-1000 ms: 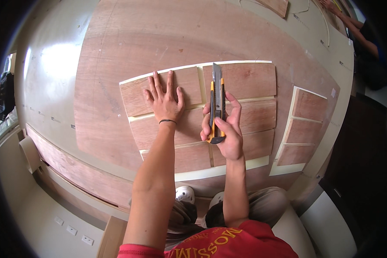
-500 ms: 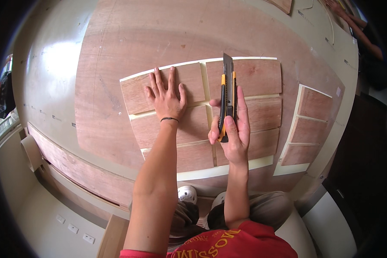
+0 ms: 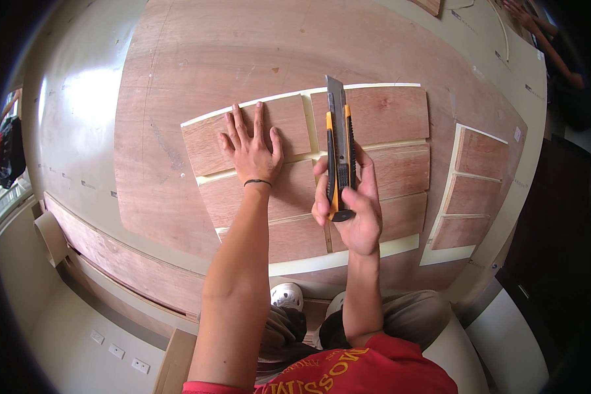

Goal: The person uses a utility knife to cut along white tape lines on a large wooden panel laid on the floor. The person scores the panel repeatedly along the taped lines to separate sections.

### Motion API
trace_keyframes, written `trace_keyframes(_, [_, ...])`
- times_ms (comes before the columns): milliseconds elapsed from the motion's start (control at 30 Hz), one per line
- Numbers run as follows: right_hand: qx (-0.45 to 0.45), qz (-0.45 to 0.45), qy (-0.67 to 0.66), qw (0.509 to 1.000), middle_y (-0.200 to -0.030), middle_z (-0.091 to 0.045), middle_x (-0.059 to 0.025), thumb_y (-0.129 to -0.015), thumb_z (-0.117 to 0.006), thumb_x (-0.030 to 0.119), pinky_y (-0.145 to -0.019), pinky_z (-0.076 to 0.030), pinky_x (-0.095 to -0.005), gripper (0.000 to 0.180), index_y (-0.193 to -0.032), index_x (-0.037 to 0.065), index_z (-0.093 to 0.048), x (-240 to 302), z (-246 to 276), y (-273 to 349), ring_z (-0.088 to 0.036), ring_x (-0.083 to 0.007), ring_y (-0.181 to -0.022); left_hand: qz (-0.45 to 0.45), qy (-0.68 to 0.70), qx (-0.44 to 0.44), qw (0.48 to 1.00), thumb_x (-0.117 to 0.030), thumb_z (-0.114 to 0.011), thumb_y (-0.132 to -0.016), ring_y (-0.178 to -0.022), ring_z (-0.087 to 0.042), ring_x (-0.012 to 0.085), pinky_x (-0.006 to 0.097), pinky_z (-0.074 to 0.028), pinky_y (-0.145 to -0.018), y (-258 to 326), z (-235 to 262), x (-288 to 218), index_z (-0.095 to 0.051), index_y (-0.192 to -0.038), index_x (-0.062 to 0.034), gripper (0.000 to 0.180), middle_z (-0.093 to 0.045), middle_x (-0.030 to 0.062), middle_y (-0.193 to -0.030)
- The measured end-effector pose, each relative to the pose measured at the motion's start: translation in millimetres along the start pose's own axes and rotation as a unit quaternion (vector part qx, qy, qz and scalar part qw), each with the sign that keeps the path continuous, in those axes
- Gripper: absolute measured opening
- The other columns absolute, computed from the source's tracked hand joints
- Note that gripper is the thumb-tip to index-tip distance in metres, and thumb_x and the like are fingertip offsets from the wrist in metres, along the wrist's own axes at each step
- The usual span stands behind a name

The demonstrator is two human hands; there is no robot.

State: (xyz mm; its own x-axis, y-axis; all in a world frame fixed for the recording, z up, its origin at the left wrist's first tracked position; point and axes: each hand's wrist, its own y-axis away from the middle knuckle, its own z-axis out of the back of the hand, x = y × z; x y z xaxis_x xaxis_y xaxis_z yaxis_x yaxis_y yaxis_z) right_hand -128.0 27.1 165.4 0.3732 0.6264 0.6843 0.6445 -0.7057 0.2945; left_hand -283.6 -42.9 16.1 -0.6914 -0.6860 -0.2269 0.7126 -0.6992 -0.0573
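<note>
My left hand (image 3: 253, 151) lies flat with fingers spread on the upper-left wooden piece (image 3: 289, 125), its fingertips near the far edge. In my right hand (image 3: 361, 210) is a black and yellow utility knife (image 3: 341, 164), held upright above the pieces with its wide blade out and pointing away from me. The thumb rests low on the knife's body. Several thin rectangular wooden pieces, among them one at the upper right (image 3: 394, 115), sit in rows on a pale sheet (image 3: 302, 266) that shows as strips between and around them.
To the right, a second pale strip (image 3: 448, 255) carries three smaller wooden pieces (image 3: 482, 157). Everything rests on a large plywood board (image 3: 210, 59) over a pale tabletop (image 3: 79, 138). Another person's arm (image 3: 555, 52) shows at the far right. A plywood plank (image 3: 125, 256) runs along the left.
The knife in my right hand has shifted slightly left and more blade shows. My right thumb has moved down toward the knife's base. My left hand stays in place.
</note>
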Motion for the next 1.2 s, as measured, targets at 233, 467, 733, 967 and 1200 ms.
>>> trace_keyframes(233, [-0.007, -0.030, 0.018, 0.999, -0.117, -0.056, -0.0204, -0.104, -0.035, 0.017, -0.064, -0.059, -0.0279, 0.059, -0.157, 0.001, -0.015, 2, -2, 5, -0.062, -0.0137, -0.072, 0.003, -0.010, 0.000, 1.000, -0.038, -0.050, -0.096, -0.152, -0.018, 0.0357, 0.059, -0.014, -0.119, 1, 0, 1, -0.039, -0.153, -0.0311, 0.059, -0.023, 0.0165, -0.164])
trace_keyframes(467, [-0.046, 0.033, 0.104, 0.993, -0.105, -0.056, -0.0156, -0.104, -0.041, 0.019, -0.051, -0.049, -0.0244, 0.058, -0.155, 0.001, -0.019, 0, -15, 0, -0.056, -0.0115, -0.061, 0.002, -0.003, 0.001, 1.000, -0.037, -0.049, -0.096, -0.152, -0.016, 0.0353, 0.060, -0.012, -0.118, 0, 0, 1, -0.039, -0.154, -0.0287, 0.059, -0.022, 0.0161, -0.164])
trace_keyframes(733, [-0.023, 0.000, 0.098, 0.995, -0.099, -0.057, -0.0112, -0.108, -0.042, 0.027, -0.056, -0.049, -0.0230, 0.047, -0.143, -0.002, -0.033, -3, -6, 6, -0.058, -0.0106, -0.061, 0.000, -0.002, 0.006, 1.000, -0.038, -0.049, -0.097, -0.152, -0.016, 0.0347, 0.060, -0.012, -0.118, 0, -1, 0, -0.039, -0.154, -0.0287, 0.059, -0.022, 0.0161, -0.164])
trace_keyframes(967, [-0.032, 0.032, 0.102, 0.994, -0.092, -0.055, -0.0096, -0.108, -0.043, 0.027, -0.054, -0.050, -0.0241, 0.039, -0.134, -0.001, -0.036, 2, -16, 8, -0.055, -0.0094, -0.059, -0.001, -0.006, -0.002, 1.000, -0.038, -0.049, -0.096, -0.152, -0.017, 0.0351, 0.060, -0.013, -0.118, 0, -1, 1, -0.040, -0.154, -0.0282, 0.059, -0.023, 0.0166, -0.163])
trace_keyframes(1200, [-0.054, 0.031, 0.096, 0.993, -0.089, -0.055, -0.0096, -0.107, -0.044, 0.030, -0.050, -0.049, -0.0250, 0.041, -0.134, 0.001, -0.035, 3, -16, 8, -0.051, -0.0085, -0.054, 0.004, 0.001, 0.008, 1.000, -0.037, -0.048, -0.096, -0.152, -0.016, 0.0357, 0.059, -0.012, -0.119, 0, 0, 0, -0.038, -0.154, -0.0299, 0.059, -0.022, 0.0172, -0.164])
